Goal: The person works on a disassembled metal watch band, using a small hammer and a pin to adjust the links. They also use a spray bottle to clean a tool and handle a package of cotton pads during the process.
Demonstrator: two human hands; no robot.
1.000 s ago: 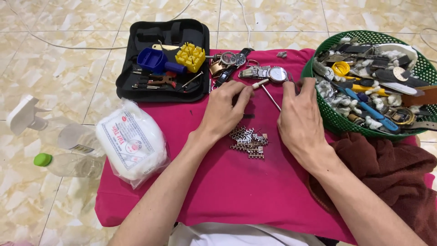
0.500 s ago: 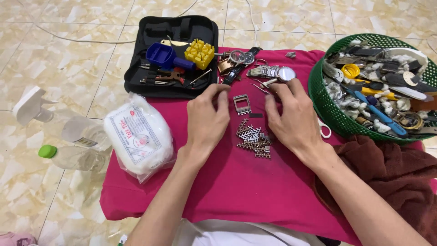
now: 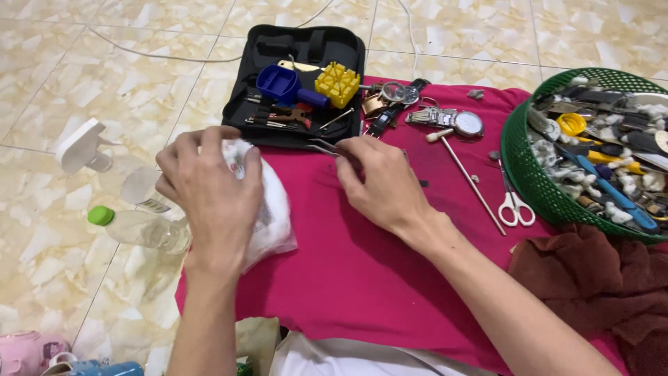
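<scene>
Your left hand (image 3: 212, 191) lies spread, fingers apart, on top of a white plastic bag of cotton (image 3: 268, 209) at the left edge of the pink cloth (image 3: 362, 278), with a clear bottle with a green cap (image 3: 139, 228) on the tiled floor just beside it. Your right hand (image 3: 383, 182) rests mid-cloth, fingertips pinched together on slim metal tweezers (image 3: 324, 147) just below the open black tool case (image 3: 299, 87). Farther right lie small white-handled scissors (image 3: 515, 205) and a green basket (image 3: 536, 184) of watch parts.
</scene>
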